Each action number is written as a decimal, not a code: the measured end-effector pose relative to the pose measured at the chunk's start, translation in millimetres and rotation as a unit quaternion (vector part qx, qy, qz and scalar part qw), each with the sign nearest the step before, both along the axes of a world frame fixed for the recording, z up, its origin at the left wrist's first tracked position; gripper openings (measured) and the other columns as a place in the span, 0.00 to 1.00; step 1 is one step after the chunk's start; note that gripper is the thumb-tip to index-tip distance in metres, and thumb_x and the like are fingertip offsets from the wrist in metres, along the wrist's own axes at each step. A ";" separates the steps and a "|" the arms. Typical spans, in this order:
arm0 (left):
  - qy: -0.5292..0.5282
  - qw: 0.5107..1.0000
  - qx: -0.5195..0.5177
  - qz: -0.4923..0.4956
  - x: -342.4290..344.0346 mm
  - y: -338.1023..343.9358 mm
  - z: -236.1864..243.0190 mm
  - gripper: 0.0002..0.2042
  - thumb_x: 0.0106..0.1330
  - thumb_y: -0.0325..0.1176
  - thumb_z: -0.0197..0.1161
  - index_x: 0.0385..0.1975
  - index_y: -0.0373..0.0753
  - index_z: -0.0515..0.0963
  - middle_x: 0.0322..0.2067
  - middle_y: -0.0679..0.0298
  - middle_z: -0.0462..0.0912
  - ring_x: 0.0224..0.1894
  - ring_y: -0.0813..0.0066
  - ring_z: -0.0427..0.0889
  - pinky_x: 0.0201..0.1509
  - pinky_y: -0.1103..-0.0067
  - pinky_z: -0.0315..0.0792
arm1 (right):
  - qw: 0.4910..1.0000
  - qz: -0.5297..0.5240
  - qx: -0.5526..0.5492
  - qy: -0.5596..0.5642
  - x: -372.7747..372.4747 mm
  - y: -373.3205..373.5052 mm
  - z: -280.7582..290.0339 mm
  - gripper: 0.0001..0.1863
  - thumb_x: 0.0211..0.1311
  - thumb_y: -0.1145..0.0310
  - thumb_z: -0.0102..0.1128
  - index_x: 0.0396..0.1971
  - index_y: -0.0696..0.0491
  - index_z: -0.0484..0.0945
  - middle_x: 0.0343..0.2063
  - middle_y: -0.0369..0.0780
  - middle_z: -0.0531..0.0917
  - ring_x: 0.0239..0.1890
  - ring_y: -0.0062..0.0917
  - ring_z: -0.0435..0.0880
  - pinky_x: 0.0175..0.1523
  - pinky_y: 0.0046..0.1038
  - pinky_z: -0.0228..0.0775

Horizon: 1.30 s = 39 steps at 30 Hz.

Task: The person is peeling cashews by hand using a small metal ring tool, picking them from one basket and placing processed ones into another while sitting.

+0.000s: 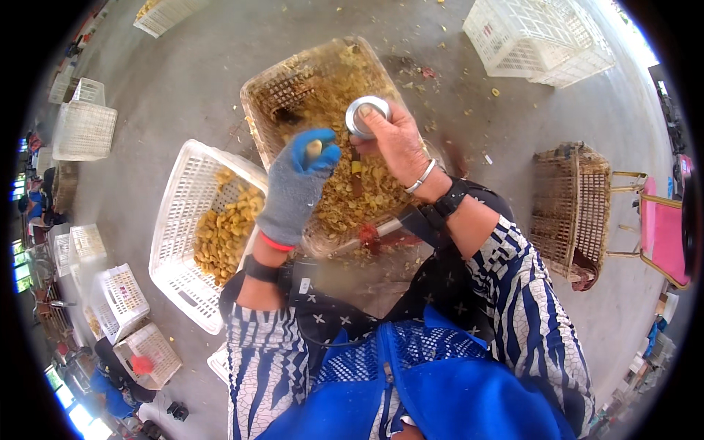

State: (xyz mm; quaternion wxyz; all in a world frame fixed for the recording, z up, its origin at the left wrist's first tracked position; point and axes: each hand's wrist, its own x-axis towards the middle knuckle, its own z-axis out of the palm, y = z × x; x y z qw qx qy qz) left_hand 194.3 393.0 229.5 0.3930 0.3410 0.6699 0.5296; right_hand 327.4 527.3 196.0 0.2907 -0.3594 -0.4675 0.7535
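My left hand (301,176), in a grey glove with blue fingers, is closed around a small pale-yellow piece (314,149); its exact kind is unclear. In my bare right hand (400,139) is a round silver metal piece (364,116), with the thumb pressed on its face. Both hands are above a stained basket (253,110) that holds yellow peelings and scraps (341,198). Below the right hand, a dark narrow object with a yellow band (356,168) shows against the scraps. To the left, a white basket (170,213) holds many yellow pieces (227,231).
A pair of white baskets (535,44) stands at the far right. Nearer on the right are a brown-stained basket (572,209) and a pink chair (660,235). More baskets (86,128) line the left side, with a person (110,389) at lower left. Scraps lie on the concrete floor (198,81).
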 end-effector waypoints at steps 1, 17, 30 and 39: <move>-0.041 0.999 -0.019 0.001 3.7 1.3 2.3 0.13 0.68 0.33 0.65 0.50 0.38 0.78 0.42 0.64 0.81 0.41 0.81 0.78 0.44 0.83 0.75 | 1.000 -0.001 0.007 0.027 2.7 2.8 6.0 0.11 0.69 0.65 0.59 0.44 0.56 0.78 0.33 0.38 0.85 0.30 0.20 0.85 0.29 0.20 0.79; -0.124 0.985 -0.088 -0.082 6.0 -10.4 16.9 0.12 0.68 0.39 0.65 0.44 0.39 0.77 0.28 0.69 0.80 0.20 0.86 0.71 0.20 0.87 0.64 | 0.920 0.148 0.358 -0.054 13.9 -5.2 27.4 0.08 0.61 0.67 0.67 0.35 0.55 0.83 0.24 0.40 0.83 0.24 0.21 0.81 0.31 0.25 0.72; -0.180 0.981 -0.067 -0.008 14.3 -12.2 5.8 0.14 0.68 0.34 0.65 0.52 0.41 0.80 0.30 0.71 0.80 0.23 0.88 0.71 0.24 0.88 0.65 | 0.878 0.058 0.475 -0.012 4.9 -25.7 16.7 0.05 0.59 0.75 0.63 0.36 0.56 0.80 0.33 0.45 0.82 0.34 0.40 0.83 0.38 0.33 0.76; -0.158 0.985 -0.070 0.013 16.6 -11.8 -0.7 0.13 0.66 0.34 0.67 0.49 0.40 0.81 0.29 0.72 0.79 0.23 0.88 0.70 0.24 0.87 0.64 | 0.869 0.046 0.493 0.005 2.1 -26.6 10.0 0.06 0.59 0.76 0.63 0.37 0.56 0.80 0.35 0.45 0.82 0.35 0.39 0.83 0.39 0.31 0.77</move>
